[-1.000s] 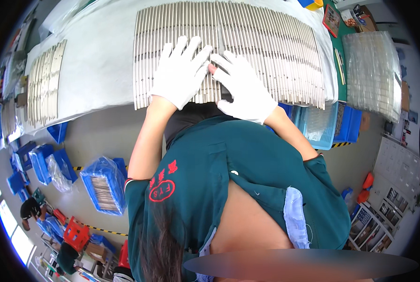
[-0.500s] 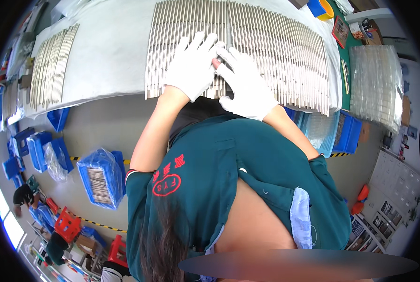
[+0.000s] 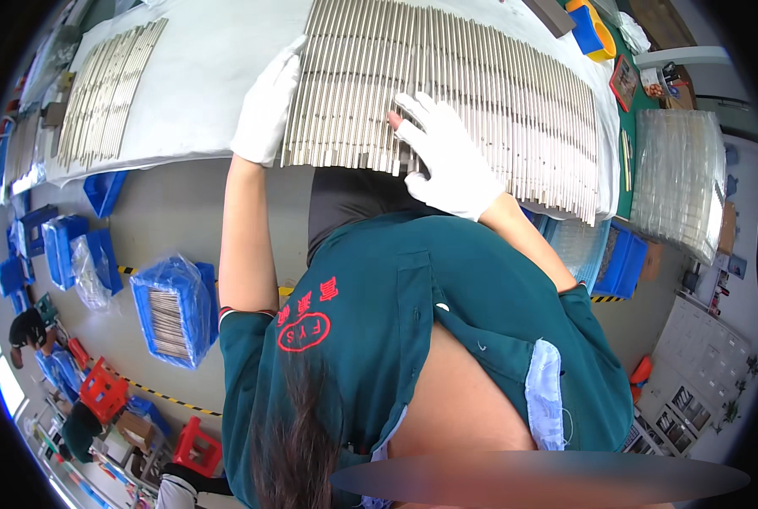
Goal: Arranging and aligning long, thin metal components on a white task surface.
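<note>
Many thin metal rods (image 3: 515,110) lie side by side in a broad, close row on a white-covered table (image 3: 201,93). My left hand (image 3: 267,110), in a white glove, stands along the row's left edge with its fingers stretched out together. On the middle of the row rests my right hand (image 3: 451,161), also gloved, fingers apart; one bare fingertip shows through the glove. A narrow dark gap between rods shows by its fingers, partly covered by the hand. Neither hand grasps a rod.
Another, smaller group of rods (image 3: 112,93) lies at the table's left. Right of the row are a blue-and-yellow bin (image 3: 591,30), a red-framed tray (image 3: 623,83) and a plastic-wrapped stack (image 3: 677,182). A plastic-lined blue crate (image 3: 171,310) stands on the floor.
My left hand has moved from the middle of the rods to their left edge. The left part of the row sits slightly further right; my right hand stays in about the same place.
</note>
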`<action>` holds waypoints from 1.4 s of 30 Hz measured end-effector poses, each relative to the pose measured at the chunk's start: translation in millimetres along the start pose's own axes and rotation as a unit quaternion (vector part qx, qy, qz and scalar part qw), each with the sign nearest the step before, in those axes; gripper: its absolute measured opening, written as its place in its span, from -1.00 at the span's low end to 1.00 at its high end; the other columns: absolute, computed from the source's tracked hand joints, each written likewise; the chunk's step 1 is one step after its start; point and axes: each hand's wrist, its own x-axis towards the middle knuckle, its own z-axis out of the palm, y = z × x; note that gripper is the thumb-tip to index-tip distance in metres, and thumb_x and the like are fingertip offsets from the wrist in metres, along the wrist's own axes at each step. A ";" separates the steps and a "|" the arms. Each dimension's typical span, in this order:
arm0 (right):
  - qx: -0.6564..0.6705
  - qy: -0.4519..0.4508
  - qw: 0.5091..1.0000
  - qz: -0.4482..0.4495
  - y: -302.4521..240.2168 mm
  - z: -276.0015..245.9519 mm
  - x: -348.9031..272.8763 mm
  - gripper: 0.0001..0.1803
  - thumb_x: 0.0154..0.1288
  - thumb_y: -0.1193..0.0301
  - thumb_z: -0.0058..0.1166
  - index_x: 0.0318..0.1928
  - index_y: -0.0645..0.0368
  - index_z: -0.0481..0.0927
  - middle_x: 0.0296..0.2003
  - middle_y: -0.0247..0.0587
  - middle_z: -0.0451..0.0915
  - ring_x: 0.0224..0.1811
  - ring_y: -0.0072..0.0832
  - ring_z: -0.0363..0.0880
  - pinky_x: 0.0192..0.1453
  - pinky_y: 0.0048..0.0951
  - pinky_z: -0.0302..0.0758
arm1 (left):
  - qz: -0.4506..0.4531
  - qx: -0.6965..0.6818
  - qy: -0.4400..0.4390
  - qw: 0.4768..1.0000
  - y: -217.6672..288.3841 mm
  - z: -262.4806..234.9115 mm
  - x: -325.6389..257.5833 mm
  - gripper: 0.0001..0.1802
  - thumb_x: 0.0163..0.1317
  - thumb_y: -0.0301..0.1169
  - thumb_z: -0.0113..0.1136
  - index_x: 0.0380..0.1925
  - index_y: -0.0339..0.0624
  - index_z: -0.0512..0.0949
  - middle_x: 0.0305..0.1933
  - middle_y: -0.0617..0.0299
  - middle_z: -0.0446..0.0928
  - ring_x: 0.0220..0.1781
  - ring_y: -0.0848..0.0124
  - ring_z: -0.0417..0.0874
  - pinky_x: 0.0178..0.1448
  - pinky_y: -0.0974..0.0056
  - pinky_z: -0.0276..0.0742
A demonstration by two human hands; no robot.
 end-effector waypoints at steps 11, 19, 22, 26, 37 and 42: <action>-0.023 -0.007 0.999 -0.033 -8.3 1.7 16.5 -0.27 -0.05 0.34 0.06 0.26 0.17 0.36 0.31 -0.01 0.26 0.37 -0.01 0.14 0.43 -0.06 0.07 | -0.060 -0.554 0.079 0.826 -5.8 1.4 5.8 -0.44 0.47 -0.29 -0.17 0.31 -0.51 0.10 0.36 -0.14 0.18 0.44 0.14 0.18 0.51 0.20 0.13; 0.031 -0.012 0.999 -0.040 -7.0 1.4 20.2 -0.27 -0.03 0.34 0.06 0.27 0.16 0.35 0.35 -0.02 0.21 0.42 0.00 0.07 0.48 -0.04 0.00 | -0.065 -0.544 0.072 0.834 -0.5 3.5 3.7 -0.44 0.47 -0.28 -0.15 0.30 -0.48 0.14 0.36 -0.14 0.20 0.44 0.15 0.18 0.50 0.19 0.13; 0.005 -0.020 0.999 -0.041 -12.2 5.2 26.6 -0.27 -0.02 0.33 0.05 0.27 0.16 0.35 0.35 -0.01 0.21 0.42 0.00 0.07 0.48 -0.05 0.00 | -0.069 -0.553 0.071 0.827 -0.3 2.8 2.7 -0.45 0.47 -0.27 -0.16 0.30 -0.47 0.15 0.35 -0.12 0.21 0.44 0.16 0.18 0.49 0.18 0.14; -0.008 -0.023 0.998 -0.062 -6.6 7.6 25.1 -0.28 -0.03 0.30 0.08 0.24 0.19 0.37 0.33 0.02 0.22 0.41 0.00 0.08 0.46 -0.05 0.04 | -0.066 -0.546 0.065 0.833 0.6 3.7 1.9 -0.44 0.47 -0.27 -0.18 0.31 -0.47 0.12 0.37 -0.13 0.19 0.46 0.14 0.14 0.51 0.18 0.09; -0.051 -0.011 0.996 -0.078 -15.7 11.0 39.9 -0.30 -0.03 0.25 0.10 0.18 0.26 0.40 0.28 0.01 0.28 0.33 -0.07 0.18 0.38 -0.13 0.14 | -0.079 -0.548 0.063 0.830 0.9 5.6 2.4 -0.44 0.48 -0.26 -0.20 0.32 -0.46 0.13 0.36 -0.10 0.21 0.46 0.17 0.15 0.52 0.18 0.08; 0.003 0.004 0.997 -0.080 -19.1 4.3 39.8 -0.30 -0.05 0.20 0.10 0.15 0.27 0.41 0.23 0.00 0.31 0.28 -0.13 0.21 0.34 -0.16 0.15 | -0.068 -0.541 0.047 0.837 -2.9 5.5 2.3 -0.45 0.48 -0.25 -0.21 0.31 -0.43 0.14 0.36 -0.08 0.22 0.47 0.17 0.13 0.52 0.17 0.08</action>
